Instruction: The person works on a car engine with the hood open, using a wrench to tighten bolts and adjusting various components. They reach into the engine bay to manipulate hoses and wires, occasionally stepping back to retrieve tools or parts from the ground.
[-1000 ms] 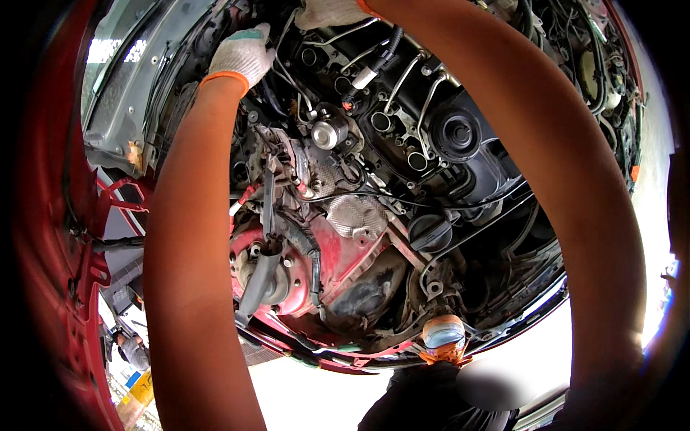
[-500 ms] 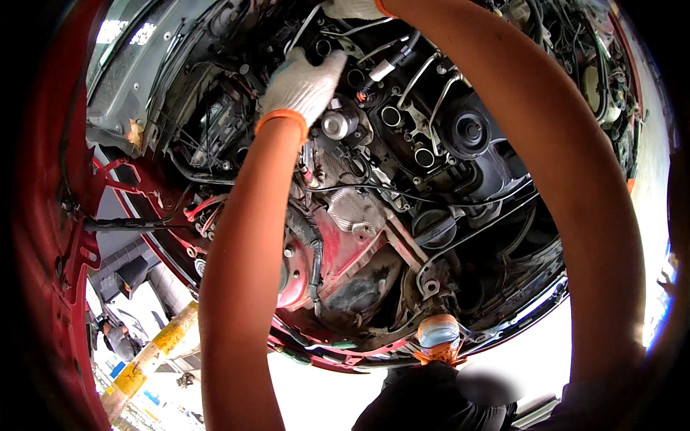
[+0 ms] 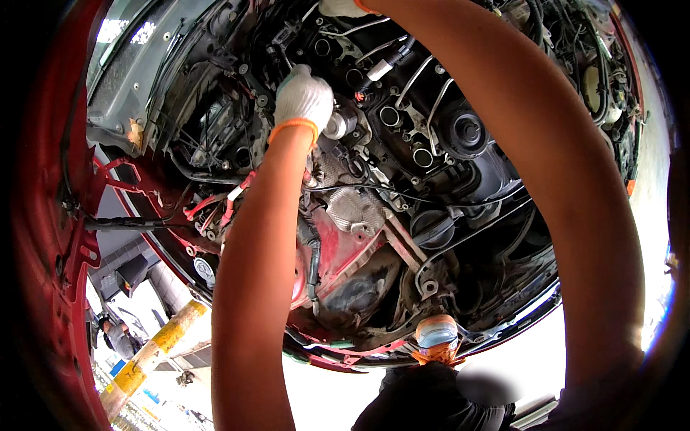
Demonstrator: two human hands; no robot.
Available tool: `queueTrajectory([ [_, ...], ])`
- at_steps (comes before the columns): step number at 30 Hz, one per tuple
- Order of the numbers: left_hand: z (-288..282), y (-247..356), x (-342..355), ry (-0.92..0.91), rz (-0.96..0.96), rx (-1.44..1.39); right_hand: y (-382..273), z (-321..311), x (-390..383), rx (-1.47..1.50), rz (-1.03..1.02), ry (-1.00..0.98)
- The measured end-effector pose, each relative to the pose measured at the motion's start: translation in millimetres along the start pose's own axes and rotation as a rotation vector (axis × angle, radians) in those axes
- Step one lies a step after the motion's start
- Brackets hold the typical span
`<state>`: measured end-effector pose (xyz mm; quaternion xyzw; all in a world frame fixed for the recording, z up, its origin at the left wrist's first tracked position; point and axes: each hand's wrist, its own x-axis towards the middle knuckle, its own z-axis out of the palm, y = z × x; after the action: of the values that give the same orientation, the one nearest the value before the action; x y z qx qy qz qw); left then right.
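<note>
My left hand [image 3: 305,99], in a white knit glove with an orange cuff, is closed over the left side of an exposed car engine [image 3: 410,118]. A thin metal rod or pipe [image 3: 290,61] shows just beyond its knuckles; whatever lies inside the fist is hidden. Right below the glove's edge sits a round silver-topped part [image 3: 336,128]. At the top edge, my gloved right hand [image 3: 343,7] is cut off and its fingers are out of sight. Bent metal pipes [image 3: 413,82] and a connector with a silver sleeve [image 3: 381,70] lie on the engine between my arms.
A round black cap [image 3: 433,228] and a dark cable [image 3: 381,188] are nearer to me. My orange shoe [image 3: 437,345] rests at the car's front edge. Red bodywork [image 3: 50,215] rises on the left, past which stand a yellow-and-white post [image 3: 154,348] and a person [image 3: 121,337].
My left hand has drawn slightly nearer and to the right, and its fingers have gone from stretched out to curled. My right hand has shifted slightly left along the top edge.
</note>
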<state>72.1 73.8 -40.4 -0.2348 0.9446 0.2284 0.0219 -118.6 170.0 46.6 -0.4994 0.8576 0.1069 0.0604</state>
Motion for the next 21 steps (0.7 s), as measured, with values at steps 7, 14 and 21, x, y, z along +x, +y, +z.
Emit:
queueTrajectory([
  [7, 9, -2, 10, 0.052, 0.097, 0.104, -5, 0, 3, 0.107, 0.146, 0.095],
  [14, 7, 22, -5, -0.014, -0.127, -0.086, 47, 22, -64, 0.407, 0.335, 0.627],
  [21, -7, 15, -17, -0.085, -0.09, -0.251, 34, 52, -120, 0.879, 0.551, 0.623],
])
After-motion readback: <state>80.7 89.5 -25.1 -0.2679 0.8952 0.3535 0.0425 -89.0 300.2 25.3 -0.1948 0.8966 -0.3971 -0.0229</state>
